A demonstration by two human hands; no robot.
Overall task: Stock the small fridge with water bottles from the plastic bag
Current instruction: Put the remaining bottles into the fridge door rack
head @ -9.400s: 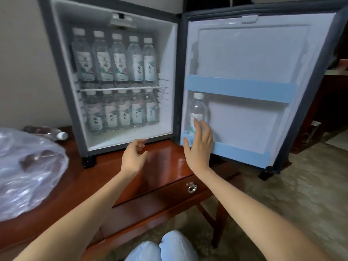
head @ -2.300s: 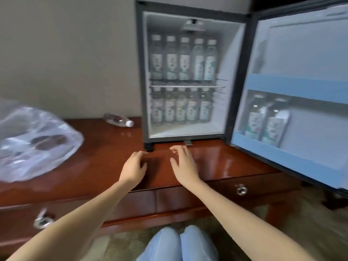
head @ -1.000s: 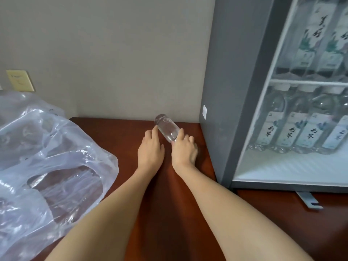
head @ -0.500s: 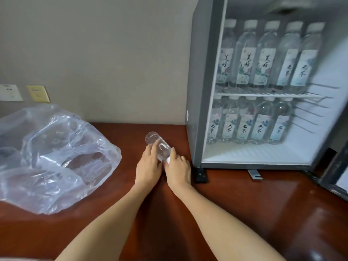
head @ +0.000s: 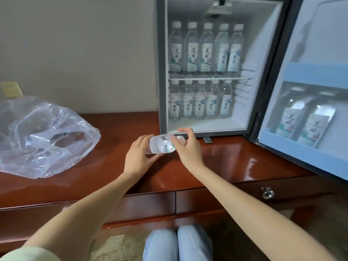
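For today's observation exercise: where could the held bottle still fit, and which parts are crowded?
Free: door shelf right of its two bottles; desk between fridge and front edge. Crowded: both rows inside the fridge.

Soft, even daylight; glare streaks the glossy bench (head: 235, 157) at right. Wide-angle bending tilts the fridge door (head: 320, 53); its bottles look blurred.

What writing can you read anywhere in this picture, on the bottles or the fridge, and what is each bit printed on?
"美好": labels of the three left bottles on the upper shelf, and both door bottles.
"巴水", roughly; second character uncertain: the two right upper bottles and the lower-shelf bottles.
Held bottle, gripped by left hand and right hand: label too blurred to read.
Yellow wall plate: marks unreadable.
Fridge: none.
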